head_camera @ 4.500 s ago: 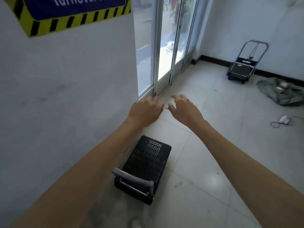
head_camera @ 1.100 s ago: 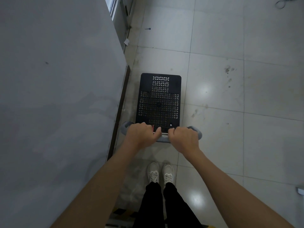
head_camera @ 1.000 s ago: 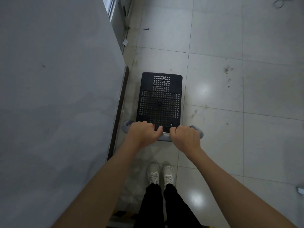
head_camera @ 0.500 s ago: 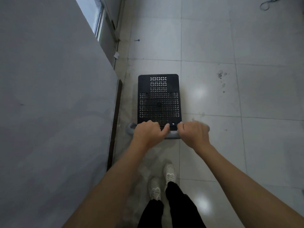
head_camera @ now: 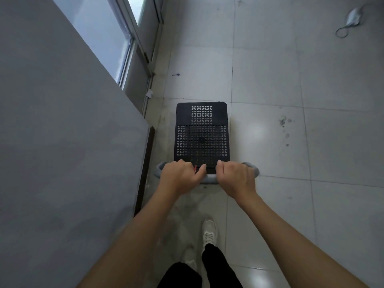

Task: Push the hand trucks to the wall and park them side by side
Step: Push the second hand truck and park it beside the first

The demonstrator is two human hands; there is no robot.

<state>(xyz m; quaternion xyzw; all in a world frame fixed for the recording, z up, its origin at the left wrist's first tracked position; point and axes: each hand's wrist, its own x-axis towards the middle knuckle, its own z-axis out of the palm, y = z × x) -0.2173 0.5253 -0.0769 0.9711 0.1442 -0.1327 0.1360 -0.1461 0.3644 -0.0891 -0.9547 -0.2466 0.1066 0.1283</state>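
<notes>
Gripping the grey handle (head_camera: 207, 178) of a hand truck (head_camera: 202, 134), the left hand (head_camera: 180, 179) and the right hand (head_camera: 236, 178) are each clenched around the bar, knuckles up, set close together near its middle, with the curved ends of the bar showing outside either fist. No brand, label or writing can be read on any surface. The hand truck stands on the tiled floor (head_camera: 270, 84) just beside the grey wall (head_camera: 62, 142) on the person's left, its long side roughly parallel to the dark baseboard (head_camera: 145, 169) and apart from it by a narrow strip of floor. Its deck is a flat black rectangle with rounded corners, pierced by a grid of small petal-shaped holes. Ahead on the left, a glass door (head_camera: 133, 38) in a metal frame meets the end of the wall. A pale object with a looped cord (head_camera: 207, 17) lies well apart at the far right. The glossy tiles carry dark spots (head_camera: 284, 123) and reflected light. One white shoe (head_camera: 209, 233) shows clearly below the arms; a second is blurred.
</notes>
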